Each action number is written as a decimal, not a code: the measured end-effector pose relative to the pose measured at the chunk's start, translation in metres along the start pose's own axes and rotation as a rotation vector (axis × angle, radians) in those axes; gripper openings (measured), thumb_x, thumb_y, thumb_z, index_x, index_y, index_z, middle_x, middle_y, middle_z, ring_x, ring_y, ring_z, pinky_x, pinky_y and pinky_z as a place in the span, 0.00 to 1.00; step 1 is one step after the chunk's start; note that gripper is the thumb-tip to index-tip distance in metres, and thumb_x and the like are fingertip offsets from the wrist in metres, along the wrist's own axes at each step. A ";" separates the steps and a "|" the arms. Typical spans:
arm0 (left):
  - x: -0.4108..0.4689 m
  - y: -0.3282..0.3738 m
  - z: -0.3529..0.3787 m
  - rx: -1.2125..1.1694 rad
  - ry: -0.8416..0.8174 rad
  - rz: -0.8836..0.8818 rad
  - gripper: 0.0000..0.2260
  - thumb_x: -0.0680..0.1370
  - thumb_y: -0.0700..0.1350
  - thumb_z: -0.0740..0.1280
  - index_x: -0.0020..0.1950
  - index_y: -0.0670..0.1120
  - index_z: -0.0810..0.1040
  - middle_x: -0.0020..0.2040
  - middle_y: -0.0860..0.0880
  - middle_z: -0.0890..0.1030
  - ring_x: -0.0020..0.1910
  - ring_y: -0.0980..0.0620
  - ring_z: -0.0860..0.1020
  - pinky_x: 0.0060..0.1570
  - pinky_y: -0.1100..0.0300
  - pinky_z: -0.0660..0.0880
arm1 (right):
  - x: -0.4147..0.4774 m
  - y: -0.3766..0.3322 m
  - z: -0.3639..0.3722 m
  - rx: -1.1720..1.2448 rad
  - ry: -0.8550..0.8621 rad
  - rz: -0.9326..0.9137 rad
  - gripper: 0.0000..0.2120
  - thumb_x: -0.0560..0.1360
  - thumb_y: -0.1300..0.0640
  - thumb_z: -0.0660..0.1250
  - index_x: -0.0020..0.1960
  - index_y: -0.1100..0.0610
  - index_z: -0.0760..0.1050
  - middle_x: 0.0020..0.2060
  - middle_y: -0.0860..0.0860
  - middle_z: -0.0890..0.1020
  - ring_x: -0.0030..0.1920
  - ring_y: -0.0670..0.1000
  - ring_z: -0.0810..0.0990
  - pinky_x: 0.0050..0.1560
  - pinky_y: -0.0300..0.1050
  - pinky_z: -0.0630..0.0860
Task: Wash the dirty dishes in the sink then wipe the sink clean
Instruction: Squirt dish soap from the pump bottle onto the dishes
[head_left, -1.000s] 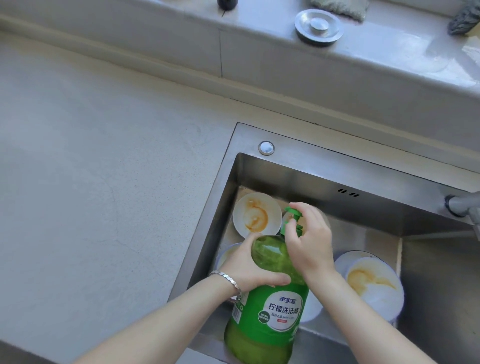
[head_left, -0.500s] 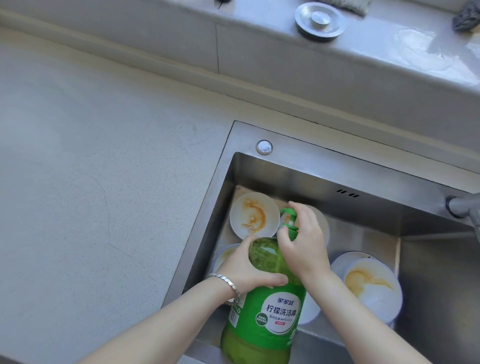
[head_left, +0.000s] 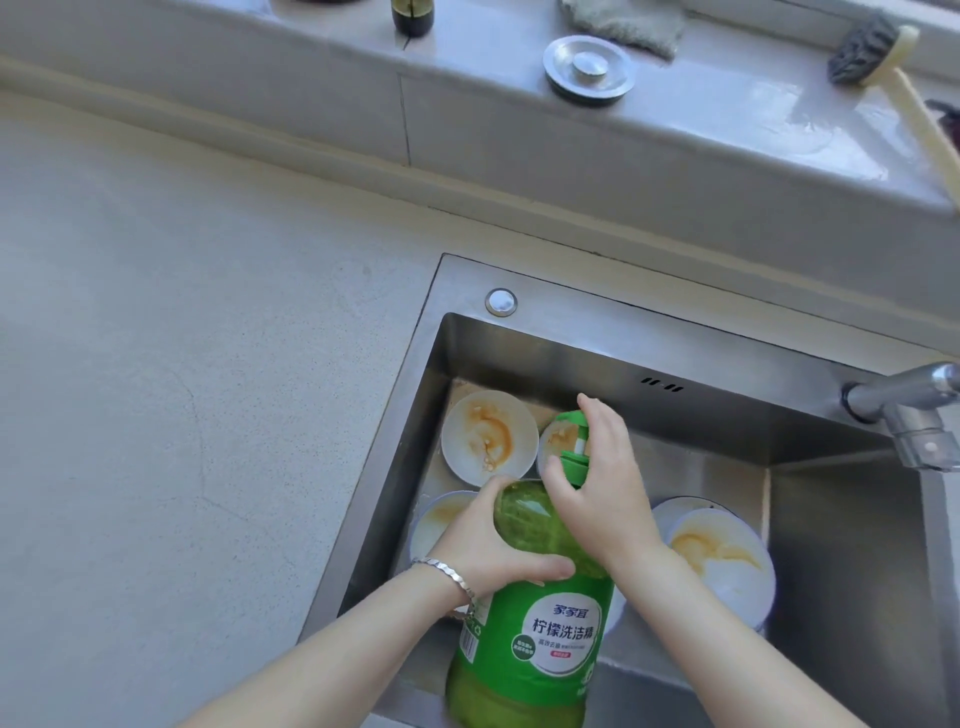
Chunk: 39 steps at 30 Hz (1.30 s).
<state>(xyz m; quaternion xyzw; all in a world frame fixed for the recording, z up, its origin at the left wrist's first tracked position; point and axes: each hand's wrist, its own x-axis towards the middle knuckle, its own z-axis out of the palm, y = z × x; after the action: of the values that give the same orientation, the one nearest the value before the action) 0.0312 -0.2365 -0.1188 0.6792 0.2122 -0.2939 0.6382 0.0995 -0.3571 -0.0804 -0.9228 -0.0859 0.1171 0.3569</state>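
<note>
A big green dish-soap bottle (head_left: 540, 639) stands tilted over the front of the steel sink (head_left: 675, 338). My left hand (head_left: 498, 551) grips its shoulder. My right hand (head_left: 608, 493) lies over the pump head (head_left: 574, 447) with fingers stretched, thumb beside the neck. The pump's white stem shows. On the sink floor lie a sauce-stained white plate (head_left: 488, 436), a small dish (head_left: 553, 441) partly hidden by the pump, a bowl (head_left: 441, 519) under my left wrist and stained stacked bowls (head_left: 727, 566) at the right.
A metal faucet (head_left: 909, 410) juts in from the right above the sink. On the back ledge sit a drain stopper (head_left: 588, 70), a grey cloth (head_left: 623, 23), a scrub brush (head_left: 862, 47) and a dark bottle (head_left: 413, 18). Grey countertop (head_left: 182, 415) spreads left.
My right hand's fingers have loosened and straightened over the pump, and the pump head has come up so its white stem shows. The left hand keeps its grip on the bottle.
</note>
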 end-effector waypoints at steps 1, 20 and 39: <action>-0.005 0.003 0.007 0.009 -0.006 0.017 0.36 0.50 0.57 0.79 0.53 0.64 0.68 0.47 0.60 0.81 0.43 0.66 0.80 0.42 0.67 0.78 | -0.005 0.001 -0.010 -0.005 -0.004 -0.020 0.31 0.73 0.61 0.65 0.73 0.58 0.59 0.71 0.51 0.62 0.72 0.46 0.57 0.67 0.28 0.50; -0.107 -0.034 0.108 -0.056 -0.053 0.022 0.34 0.52 0.51 0.81 0.54 0.58 0.70 0.48 0.57 0.81 0.43 0.64 0.81 0.40 0.65 0.79 | -0.135 0.043 -0.075 0.022 0.048 -0.043 0.16 0.77 0.64 0.61 0.64 0.61 0.72 0.60 0.52 0.76 0.59 0.42 0.68 0.58 0.22 0.56; -0.092 -0.050 0.117 -0.065 -0.154 -0.073 0.43 0.51 0.55 0.80 0.63 0.51 0.68 0.50 0.55 0.82 0.47 0.60 0.82 0.49 0.58 0.80 | -0.143 0.062 -0.054 -0.037 0.079 0.051 0.17 0.77 0.61 0.61 0.66 0.60 0.70 0.61 0.51 0.74 0.61 0.43 0.68 0.56 0.23 0.56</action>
<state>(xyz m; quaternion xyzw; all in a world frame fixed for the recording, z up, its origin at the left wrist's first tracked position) -0.0852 -0.3400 -0.0958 0.6253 0.1968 -0.3612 0.6632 -0.0180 -0.4712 -0.0616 -0.9350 -0.0504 0.0880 0.3399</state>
